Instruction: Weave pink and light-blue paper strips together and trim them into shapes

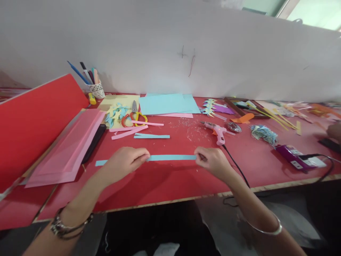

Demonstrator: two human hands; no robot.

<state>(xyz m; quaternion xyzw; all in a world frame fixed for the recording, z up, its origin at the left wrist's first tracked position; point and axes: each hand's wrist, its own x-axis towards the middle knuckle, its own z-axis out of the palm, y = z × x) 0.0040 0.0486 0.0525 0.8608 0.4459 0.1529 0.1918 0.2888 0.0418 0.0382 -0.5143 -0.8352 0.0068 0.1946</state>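
A light-blue paper strip [172, 157] is stretched level between my two hands above the red table. My left hand [128, 160] pinches it partway along, and its left end sticks out past the wrist side. At the strip's right end, my right hand [211, 160] grips it with curled fingers. Just behind the strip lie shorter blue strips [154, 136] and pink strips [130, 132]. Scissors [134, 106] with red and yellow handles rest on a pale yellow sheet beside cut blue and yellow paper pieces [117, 114].
A pink glue gun [218, 133] with a black cord lies right of centre. Blue sheets [169, 104] lie against the wall. Pink sheets [66, 149] and a pen cup [97, 90] are at left. A purple power strip [293, 157] sits at right, near another person's hand [334, 131].
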